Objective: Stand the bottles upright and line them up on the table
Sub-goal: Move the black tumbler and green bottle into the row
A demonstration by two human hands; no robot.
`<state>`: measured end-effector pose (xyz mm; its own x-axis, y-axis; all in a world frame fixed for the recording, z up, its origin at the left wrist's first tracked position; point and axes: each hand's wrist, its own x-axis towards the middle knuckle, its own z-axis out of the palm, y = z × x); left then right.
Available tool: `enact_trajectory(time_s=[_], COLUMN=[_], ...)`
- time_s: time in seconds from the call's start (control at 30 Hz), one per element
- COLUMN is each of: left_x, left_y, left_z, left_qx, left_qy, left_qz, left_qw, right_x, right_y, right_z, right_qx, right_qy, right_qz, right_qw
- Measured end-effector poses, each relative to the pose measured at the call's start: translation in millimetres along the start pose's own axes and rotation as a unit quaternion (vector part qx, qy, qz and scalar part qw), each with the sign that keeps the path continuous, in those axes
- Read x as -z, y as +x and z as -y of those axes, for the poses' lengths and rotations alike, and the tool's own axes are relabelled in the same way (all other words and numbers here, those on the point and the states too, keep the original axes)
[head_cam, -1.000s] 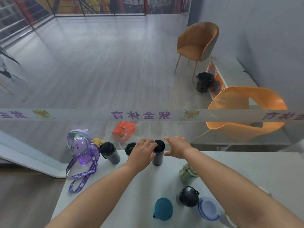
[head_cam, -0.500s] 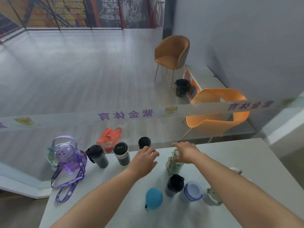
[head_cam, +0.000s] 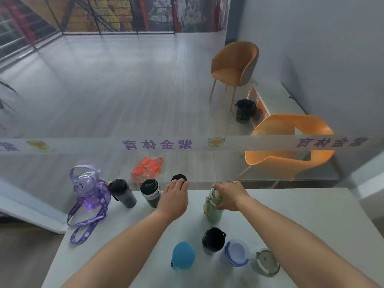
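A row stands along the far edge of the white table (head_cam: 291, 217): a purple bottle (head_cam: 89, 192) with a strap, a dark bottle (head_cam: 122, 193), a black-lidded tumbler (head_cam: 150, 192) and a black bottle (head_cam: 178, 178). My left hand (head_cam: 174, 197) covers the black bottle's body, fingers curled at its cap. My right hand (head_cam: 230, 196) grips the top of a pale green bottle (head_cam: 213, 208), upright to the right of the row. Nearer me stand a blue bottle (head_cam: 183, 255), a black-capped bottle (head_cam: 213, 240), a blue-rimmed clear bottle (head_cam: 236, 253) and a white bottle (head_cam: 265, 260).
A glass wall with a printed band (head_cam: 158, 144) rises right behind the table's far edge. Beyond it are an orange bag (head_cam: 148, 168), two orange chairs (head_cam: 286, 146) and a black bin (head_cam: 245, 110). The purple strap (head_cam: 87, 221) trails over the table's left side.
My right hand went from the black bottle to the pale green bottle and closed on its top. My left hand stays by the black bottle. The camera view shifted.
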<state>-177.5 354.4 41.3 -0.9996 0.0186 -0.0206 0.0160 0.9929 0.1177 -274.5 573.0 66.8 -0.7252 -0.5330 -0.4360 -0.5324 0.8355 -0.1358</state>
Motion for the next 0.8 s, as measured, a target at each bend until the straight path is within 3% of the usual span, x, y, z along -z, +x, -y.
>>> enact_trajectory(time_s=[0.43, 0.8], left_x=[0.3, -1.8], left_y=[4.0, 3.7], left_z=[-4.2, -2.4], left_qx=[0.038, 0.046], left_qy=[-0.015, -0.021], left_qz=[0.013, 0.019], left_qw=[0.999, 0.999], right_x=[17.5, 20.6], right_y=[48.5, 59.8], right_z=[5.5, 7.1], right_qx=[0.064, 0.037], right_qy=[-0.035, -0.045], right_qz=[-0.046, -0.024], right_qw=[0.996, 0.998])
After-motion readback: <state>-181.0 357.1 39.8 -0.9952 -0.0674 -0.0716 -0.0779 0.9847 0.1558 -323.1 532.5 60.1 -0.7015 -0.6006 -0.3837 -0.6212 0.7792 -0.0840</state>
